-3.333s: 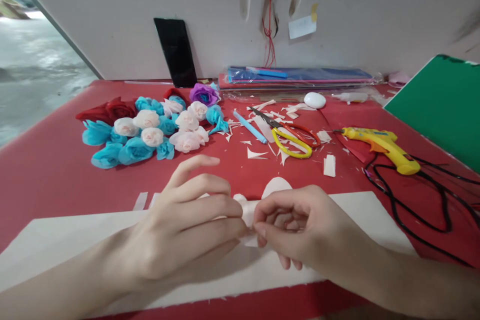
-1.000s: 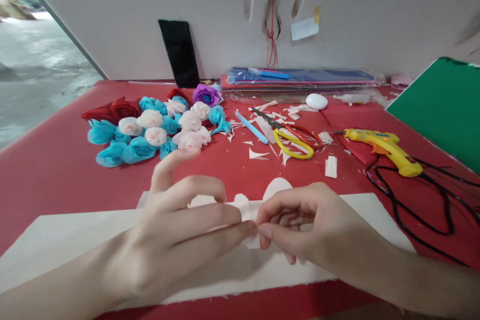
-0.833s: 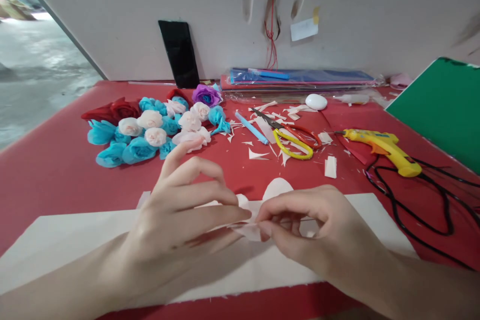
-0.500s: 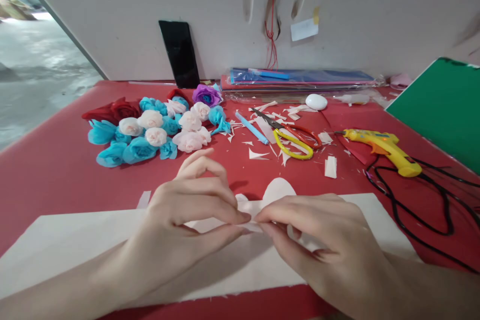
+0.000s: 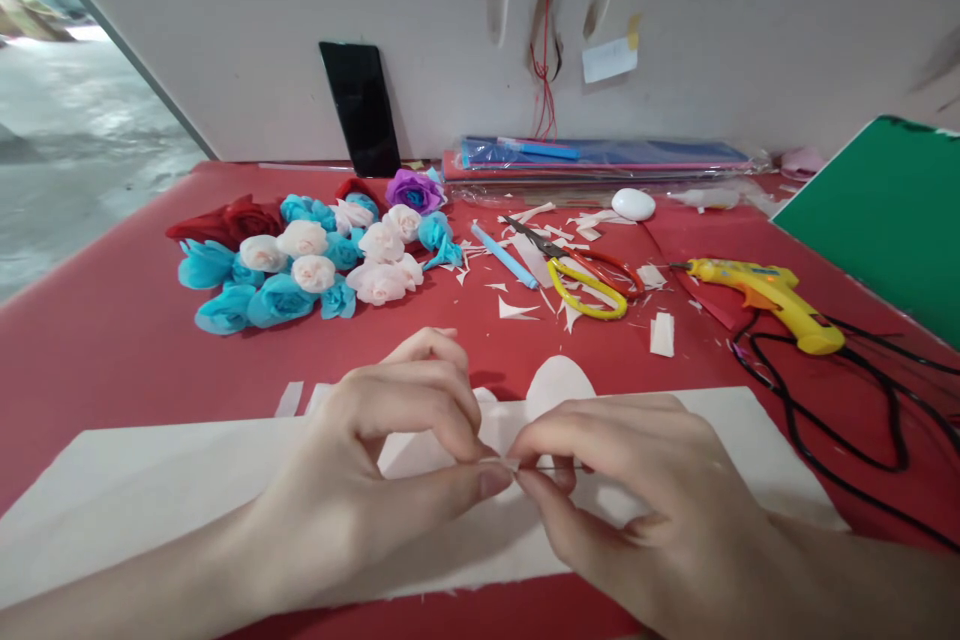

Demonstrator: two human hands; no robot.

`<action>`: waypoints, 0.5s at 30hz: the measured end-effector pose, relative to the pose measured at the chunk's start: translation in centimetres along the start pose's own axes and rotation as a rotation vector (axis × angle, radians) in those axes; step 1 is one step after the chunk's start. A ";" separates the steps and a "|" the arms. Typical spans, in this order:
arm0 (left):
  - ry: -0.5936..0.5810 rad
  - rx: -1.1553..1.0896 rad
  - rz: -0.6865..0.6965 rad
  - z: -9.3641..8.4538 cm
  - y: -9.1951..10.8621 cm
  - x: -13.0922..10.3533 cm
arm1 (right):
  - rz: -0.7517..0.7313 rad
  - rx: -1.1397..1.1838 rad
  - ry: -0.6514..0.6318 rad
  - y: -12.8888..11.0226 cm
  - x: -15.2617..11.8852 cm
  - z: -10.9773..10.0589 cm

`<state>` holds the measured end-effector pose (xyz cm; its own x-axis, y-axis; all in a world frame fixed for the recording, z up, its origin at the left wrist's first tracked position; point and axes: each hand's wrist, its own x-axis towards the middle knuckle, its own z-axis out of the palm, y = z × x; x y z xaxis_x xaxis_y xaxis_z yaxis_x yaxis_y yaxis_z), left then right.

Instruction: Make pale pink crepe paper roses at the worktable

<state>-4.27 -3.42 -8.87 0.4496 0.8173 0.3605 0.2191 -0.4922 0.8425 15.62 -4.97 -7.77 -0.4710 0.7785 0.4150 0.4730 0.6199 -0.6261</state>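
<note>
Between thumb and index finger, my left hand pinches a small pale pink paper piece, mostly covered by the fingertips. My right hand is closed beside it, thumb and index finger pressed together at the same spot. A thin dark wire or stick runs out between the right fingers. Both hands hover above a cream sheet. Just behind the right fingers lies a rounded pale pink paper petal; another petal shows partly behind my left fingers.
Blue, white, red and purple paper flowers lie at the back left. Scissors, a light blue pen and paper scraps are behind the hands. A yellow glue gun with a black cord lies right. A phone leans on the wall.
My left fingers have curled in and shifted slightly down and right, and my right fingers have dipped slightly. The thin dark wire or stick now shows between the right fingers.
</note>
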 end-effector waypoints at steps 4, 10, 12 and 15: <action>0.010 -0.063 -0.058 0.4 -0.2 -0.3 | 0.005 -0.022 0.001 0.0 -0.3 0.1; -0.007 -0.119 -0.107 0.8 0.0 -0.5 | -0.008 -0.024 0.007 0.0 -0.2 0.1; 0.001 -0.123 -0.107 0.7 0.1 -0.5 | 0.018 -0.003 -0.002 -0.1 -0.2 0.1; 0.003 -0.156 -0.145 0.8 0.0 -0.5 | 0.067 0.019 -0.012 -0.2 -0.2 -0.1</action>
<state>-3.82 -4.05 -9.32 0.4205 0.8773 0.2315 0.1451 -0.3169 0.9373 15.71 -5.22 -7.65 -0.4481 0.8165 0.3639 0.4893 0.5647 -0.6646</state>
